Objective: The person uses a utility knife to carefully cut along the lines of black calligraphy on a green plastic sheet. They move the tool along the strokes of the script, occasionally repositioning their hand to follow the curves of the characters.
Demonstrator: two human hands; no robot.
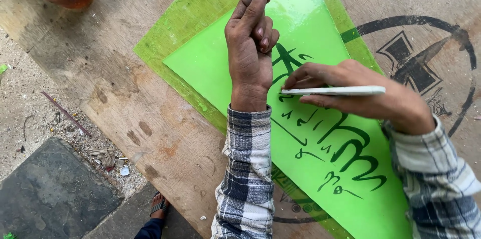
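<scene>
The scene is viewed from one head-worn camera — aimed steeply down, close above the green sheet (240,63) on the plywood board (125,68).

A rough outdoor sign-painting workshop. A stained plywood counter (150,118) carries a lettered green sheet (310,33). Gritty, littered ground (30,108) lies at nine o'clock.

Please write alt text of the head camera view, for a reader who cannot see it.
The right hand holds a thin white tool over a bright green sheet with dark lettering, while the left hand presses on the sheet. It lies on a plywood board.
</scene>
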